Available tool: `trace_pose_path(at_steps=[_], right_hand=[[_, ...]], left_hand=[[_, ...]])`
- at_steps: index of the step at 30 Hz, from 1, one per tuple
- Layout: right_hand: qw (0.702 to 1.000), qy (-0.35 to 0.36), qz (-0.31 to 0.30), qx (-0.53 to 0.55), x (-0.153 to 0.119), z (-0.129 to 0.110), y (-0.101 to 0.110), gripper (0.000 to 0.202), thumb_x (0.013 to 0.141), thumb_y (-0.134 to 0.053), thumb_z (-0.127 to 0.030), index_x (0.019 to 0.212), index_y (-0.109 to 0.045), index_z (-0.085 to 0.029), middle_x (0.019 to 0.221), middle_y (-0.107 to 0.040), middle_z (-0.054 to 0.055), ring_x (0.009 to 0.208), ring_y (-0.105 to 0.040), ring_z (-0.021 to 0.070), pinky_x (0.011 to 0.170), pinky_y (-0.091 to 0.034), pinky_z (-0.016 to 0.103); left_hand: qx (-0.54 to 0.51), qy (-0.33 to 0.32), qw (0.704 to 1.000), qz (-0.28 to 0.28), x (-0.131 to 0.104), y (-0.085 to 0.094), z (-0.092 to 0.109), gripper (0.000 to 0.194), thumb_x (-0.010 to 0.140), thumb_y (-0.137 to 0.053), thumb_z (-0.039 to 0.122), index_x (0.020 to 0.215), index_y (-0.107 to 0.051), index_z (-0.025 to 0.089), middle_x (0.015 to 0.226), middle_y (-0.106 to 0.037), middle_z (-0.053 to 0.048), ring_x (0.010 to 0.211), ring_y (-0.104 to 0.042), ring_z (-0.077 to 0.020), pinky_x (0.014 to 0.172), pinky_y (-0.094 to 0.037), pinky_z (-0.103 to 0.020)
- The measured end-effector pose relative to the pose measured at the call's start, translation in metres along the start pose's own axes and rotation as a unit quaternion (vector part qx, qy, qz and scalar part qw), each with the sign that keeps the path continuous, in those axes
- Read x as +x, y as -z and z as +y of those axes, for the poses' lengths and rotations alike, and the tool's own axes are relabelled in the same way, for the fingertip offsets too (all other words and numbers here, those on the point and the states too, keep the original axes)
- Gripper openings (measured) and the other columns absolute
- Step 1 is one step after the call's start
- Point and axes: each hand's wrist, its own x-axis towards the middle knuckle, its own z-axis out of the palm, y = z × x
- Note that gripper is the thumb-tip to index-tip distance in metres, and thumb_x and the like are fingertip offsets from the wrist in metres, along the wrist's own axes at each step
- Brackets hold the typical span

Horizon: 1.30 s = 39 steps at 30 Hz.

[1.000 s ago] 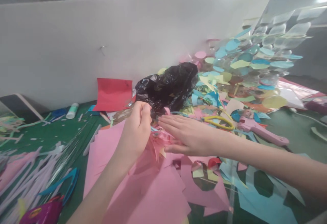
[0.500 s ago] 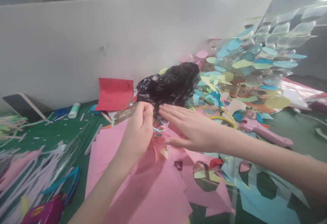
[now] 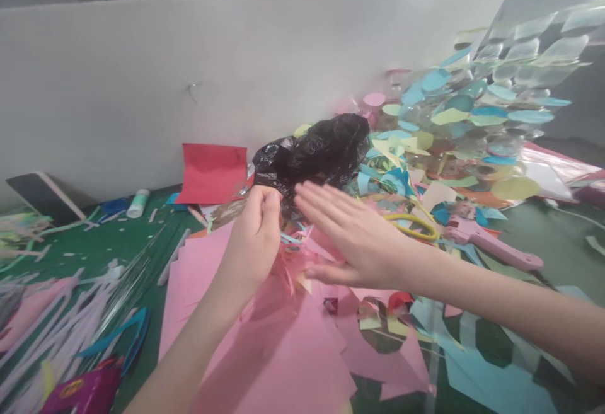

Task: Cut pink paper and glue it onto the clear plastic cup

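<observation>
My left hand (image 3: 258,231) is closed above a stack of pink paper (image 3: 265,351), thumb pressed to its curled fingers. What it pinches, if anything, I cannot make out. Just to its right, my right hand (image 3: 352,237) is stretched out flat, fingers straight and thumb apart, holding nothing. Between and below the hands lie thin pink paper strips (image 3: 286,272) and scraps on the stack. A crumpled black plastic bag (image 3: 326,146) stands right behind the fingertips.
Red paper (image 3: 212,173) leans on the white board (image 3: 142,86). At right are a pink glue gun (image 3: 491,244), yellow-handled scissors (image 3: 416,228), blue paper offcuts (image 3: 491,370) and clear cups with coloured discs (image 3: 486,105). A phone-like dark slab (image 3: 42,198) and pale sticks (image 3: 61,319) lie left.
My right hand has tilted its fingers slightly upward, and its forearm has dropped a little. The left hand stays closed in nearly the same place.
</observation>
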Motion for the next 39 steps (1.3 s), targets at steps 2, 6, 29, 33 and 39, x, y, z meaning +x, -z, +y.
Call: trace_pose_path(at_steps=[2, 6, 29, 33, 39], right_hand=[[0.999, 0.028, -0.035, 0.007, -0.002, -0.001, -0.003, 0.084, 0.092, -0.04, -0.068, 0.147, -0.041, -0.004, 0.154, -0.038, 0.019, 0.147, -0.029, 0.0273, 0.122, -0.025, 0.045], [0.999, 0.033, 0.007, -0.028, 0.001, -0.006, 0.011, 0.092, 0.088, -0.044, -0.071, 0.149, -0.037, -0.002, 0.157, -0.031, 0.02, 0.149, -0.022, 0.03, 0.124, -0.018, 0.048], [0.935, -0.122, -0.001, 0.334, -0.036, -0.015, 0.063, 0.058, 0.101, -0.004, -0.032, 0.158, 0.005, -0.023, 0.162, -0.026, 0.004, 0.142, -0.039, 0.0215, 0.107, -0.047, 0.048], [0.946, -0.131, 0.012, 0.295, -0.036, -0.016, 0.066, 0.06, 0.101, -0.013, -0.031, 0.156, 0.011, -0.033, 0.162, -0.027, 0.001, 0.141, -0.04, 0.0253, 0.108, -0.043, 0.056], [0.965, -0.12, 0.009, 0.231, -0.038, -0.014, 0.067, 0.066, 0.1, -0.02, -0.028, 0.155, 0.015, -0.035, 0.161, -0.028, 0.0, 0.142, -0.039, 0.0263, 0.111, -0.037, 0.059]], left_hand=[[0.0, 0.005, 1.0, -0.004, 0.0, 0.0, 0.0, 0.027, 0.1, -0.033, 0.045, 0.092, -0.049, 0.025, 0.064, -0.043, 0.005, 0.058, -0.044, -0.0126, 0.054, -0.037, -0.025], [-0.006, -0.002, 1.0, -0.002, 0.0, 0.0, 0.001, 0.026, 0.1, -0.034, 0.044, 0.092, -0.049, 0.025, 0.064, -0.043, 0.005, 0.058, -0.045, -0.0121, 0.054, -0.038, -0.024], [0.107, -0.245, 0.962, -0.05, -0.032, -0.007, 0.032, 0.017, 0.097, -0.048, 0.037, 0.108, -0.051, 0.024, 0.076, -0.054, 0.002, 0.069, -0.052, -0.0138, 0.058, -0.042, -0.025], [0.167, -0.447, 0.878, -0.04, -0.034, -0.012, 0.031, 0.021, 0.092, -0.061, 0.029, 0.109, -0.053, 0.021, 0.085, -0.06, -0.002, 0.077, -0.051, -0.017, 0.071, -0.044, -0.031], [0.197, -0.491, 0.849, -0.017, -0.037, -0.015, 0.029, 0.012, 0.09, -0.062, 0.012, 0.099, -0.061, 0.02, 0.081, -0.06, -0.002, 0.081, -0.046, -0.0171, 0.072, -0.043, -0.03]])
